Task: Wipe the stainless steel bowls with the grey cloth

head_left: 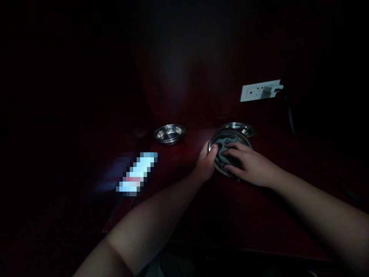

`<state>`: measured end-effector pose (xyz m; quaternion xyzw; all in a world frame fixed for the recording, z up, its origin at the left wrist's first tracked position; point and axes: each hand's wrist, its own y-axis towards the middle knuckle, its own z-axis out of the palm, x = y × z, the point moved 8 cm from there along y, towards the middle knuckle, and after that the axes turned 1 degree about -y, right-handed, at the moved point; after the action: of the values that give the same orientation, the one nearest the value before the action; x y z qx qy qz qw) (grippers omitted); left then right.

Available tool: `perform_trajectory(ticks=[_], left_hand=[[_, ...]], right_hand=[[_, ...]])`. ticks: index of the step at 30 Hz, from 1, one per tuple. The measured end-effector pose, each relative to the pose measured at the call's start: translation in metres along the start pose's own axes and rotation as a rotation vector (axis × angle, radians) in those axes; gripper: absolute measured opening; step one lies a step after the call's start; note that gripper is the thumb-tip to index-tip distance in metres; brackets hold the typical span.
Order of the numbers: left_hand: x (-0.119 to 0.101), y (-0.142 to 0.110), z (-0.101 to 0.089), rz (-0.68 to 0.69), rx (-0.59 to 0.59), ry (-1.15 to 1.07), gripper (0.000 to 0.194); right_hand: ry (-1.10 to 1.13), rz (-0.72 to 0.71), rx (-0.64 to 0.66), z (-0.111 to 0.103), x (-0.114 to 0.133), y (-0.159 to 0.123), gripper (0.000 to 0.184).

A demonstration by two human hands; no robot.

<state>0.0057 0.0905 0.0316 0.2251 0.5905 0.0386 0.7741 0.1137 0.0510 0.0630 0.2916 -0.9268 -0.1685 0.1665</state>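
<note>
One round metal bowl (232, 137) tilts over the dark red wooden tabletop (181, 159), well in from its front edge; a shallow round silver dish (170, 134) stands well apart leftward, another silver dish (240, 127) close behind. The left hand (205, 165) clasps the bowl's side, thumb inside; the right hand (250, 163), fingers spread, reaches within.

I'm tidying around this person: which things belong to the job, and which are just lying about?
In use:
- tilted metal dish, in the left grip; right grip has its fingers inside

Probably just about:
- left-hand metal dish and rear metal dish, possibly related
- lit phone-like screen, pixelated
- wall socket
</note>
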Motion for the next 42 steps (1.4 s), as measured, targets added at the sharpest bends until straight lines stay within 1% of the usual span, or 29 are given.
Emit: perform_trajectory(ticks=[7, 13, 18, 26, 42], left_hand=[[-0.0002, -0.0004, -0.0004, -0.017, -0.013, 0.016, 0.042], [0.0011, 0.0, -0.0003, -0.013, -0.006, -0.006, 0.042], [-0.0003, -0.0002, 0.0003, -0.015, 0.0, 0.019, 0.042], [-0.0012, -0.0006, 0.0, -0.005, 0.002, 0.014, 0.042], [-0.0058, -0.001, 0.0018, 0.003, 0.001, -0.015, 0.04]], right_hand=[[0.017, -0.01, -0.029, -0.0021, 0.0012, -0.0006, 0.033], [0.013, -0.015, -0.018, -0.0015, 0.0015, 0.0001, 0.033], [0.001, -0.012, -0.006, 0.0005, 0.0002, -0.0001, 0.034], [0.006, -0.023, -0.023, -0.0006, 0.0008, -0.0005, 0.032], [0.037, -0.005, -0.06, -0.0035, 0.0012, 0.0002, 0.038]])
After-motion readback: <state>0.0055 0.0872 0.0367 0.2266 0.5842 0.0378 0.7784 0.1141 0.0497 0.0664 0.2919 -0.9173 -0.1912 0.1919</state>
